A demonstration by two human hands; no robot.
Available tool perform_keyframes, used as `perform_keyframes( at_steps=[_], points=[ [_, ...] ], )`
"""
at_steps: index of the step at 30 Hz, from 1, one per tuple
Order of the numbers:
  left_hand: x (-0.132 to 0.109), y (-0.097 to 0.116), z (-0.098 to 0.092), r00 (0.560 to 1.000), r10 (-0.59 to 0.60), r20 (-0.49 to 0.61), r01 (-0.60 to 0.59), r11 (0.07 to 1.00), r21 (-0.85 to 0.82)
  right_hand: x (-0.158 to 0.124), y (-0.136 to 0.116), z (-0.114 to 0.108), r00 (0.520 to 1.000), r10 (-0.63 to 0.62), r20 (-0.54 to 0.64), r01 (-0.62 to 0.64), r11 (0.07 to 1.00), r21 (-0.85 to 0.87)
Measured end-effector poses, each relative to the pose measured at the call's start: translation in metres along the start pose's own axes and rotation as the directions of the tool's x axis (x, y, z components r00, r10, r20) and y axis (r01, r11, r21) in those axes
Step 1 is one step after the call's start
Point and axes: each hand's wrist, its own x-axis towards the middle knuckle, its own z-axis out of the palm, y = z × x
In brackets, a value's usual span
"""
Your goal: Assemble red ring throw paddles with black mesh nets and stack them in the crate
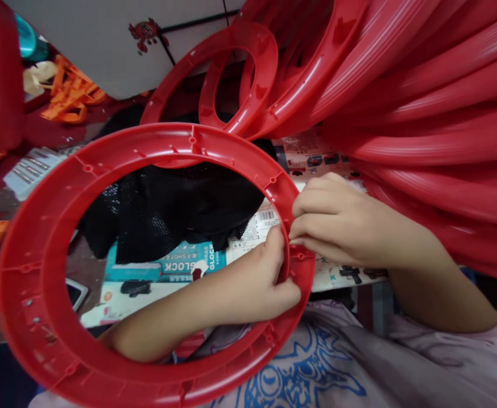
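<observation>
I hold a large red plastic ring (39, 238) tilted in front of my chest. My left arm passes through its opening, and my left hand (269, 280) grips the ring's right rim from the inside. My right hand (337, 221) comes in from the right, and its fingertips pinch the same stretch of rim just above my left thumb. The two hands touch there. Whether a small part sits between my right fingers is hidden.
A thick stack of red rings (422, 113) fills the upper right, with two more rings (239, 68) leaning on it. A black mesh cloth (175, 209) lies on printed toy packaging (180, 265). Orange plastic parts (69, 93) lie at the upper left.
</observation>
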Motion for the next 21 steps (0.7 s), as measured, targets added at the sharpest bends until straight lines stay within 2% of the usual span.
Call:
perform_keyframes(
  at_steps=[6, 9, 11, 14, 17, 21],
  points=[
    [0.000, 0.002, 0.005, 0.997, 0.054, -0.059, -0.067, 0.969, -0.236, 0.002, 0.000, -0.002, 0.997, 0.075, -0.026, -0.074, 0.996, 0.046],
    [0.000, 0.004, 0.007, 0.983, 0.126, -0.133, -0.163, 0.933, -0.321, 0.002, 0.000, -0.002, 0.995, 0.089, -0.032, -0.087, 0.994, 0.064],
    [0.002, 0.004, 0.009, 0.967, 0.174, -0.187, -0.238, 0.877, -0.418, 0.002, 0.000, -0.002, 0.996, 0.082, -0.032, -0.079, 0.995, 0.065],
    [0.005, 0.001, 0.012, 0.949, 0.148, -0.280, -0.288, 0.768, -0.572, 0.003, -0.002, -0.001, 0.997, 0.066, -0.047, -0.064, 0.996, 0.056],
    [0.009, -0.002, 0.014, 0.928, 0.103, -0.358, -0.302, 0.771, -0.560, 0.003, -0.003, 0.002, 0.996, 0.057, -0.073, -0.056, 0.998, 0.022],
    [0.010, -0.005, 0.013, 0.909, 0.149, -0.388, -0.331, 0.825, -0.459, 0.001, -0.003, 0.005, 0.986, 0.025, -0.164, -0.034, 0.998, -0.056]
  ],
)
